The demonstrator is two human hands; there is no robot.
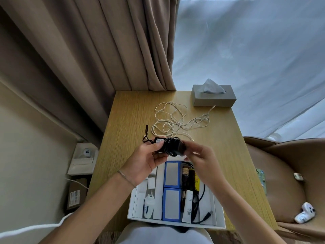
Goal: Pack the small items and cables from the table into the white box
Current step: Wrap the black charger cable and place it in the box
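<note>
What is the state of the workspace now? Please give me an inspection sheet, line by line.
Surface: wooden table, bare at its left part.
Job's things: white box open at the near edge, holding two blue packs, a white tube and a white plug.
Clutter: grey tissue box at the far right corner.
Hands: left hand and right hand together hold a black power adapter above the box.
Cables: white cable loose and tangled on the table; black cable in the box.
Surroundings: beige curtain, brown armchair at right.
</note>
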